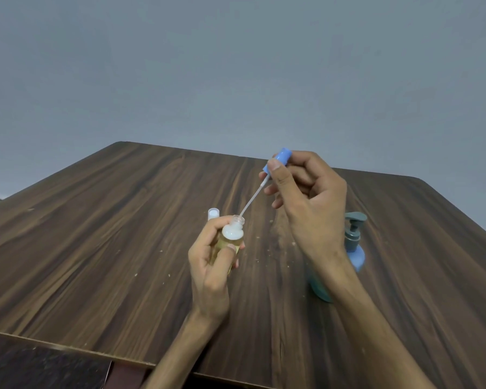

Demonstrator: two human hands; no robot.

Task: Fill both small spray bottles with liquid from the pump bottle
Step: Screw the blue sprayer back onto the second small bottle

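Left hand (208, 265) grips a small spray bottle (232, 238) above the wooden table (110, 220), fingers and thumb curled round the body. Bottle is tilted slightly, neck open, cap off. Lower part holds yellowish liquid; shoulder area looks whitish/frosted.

Right hand (306, 197) pinches the blue spray head (278, 161) between thumb and fingers, held up and to the right of the bottle. Its clear dip tube (251, 199) runs diagonally down-left; the tube tip sits right at the bottle's mouth, can't tell whether it is just inside or touching the rim.

A second small bottle (213, 214) with a white/clear top shows just behind the left hand's fingers, mostly hidden. Can't tell if the left hand also holds it or if it stands on the table.

Blue pump bottle (358, 255) with grey-teal pump head stands on the table to the right, partly hidden behind the right forearm. Nozzle points right.

Small pale crumbs or specks are scattered on the table around the hands. Plain grey wall (236, 66) behind the table.
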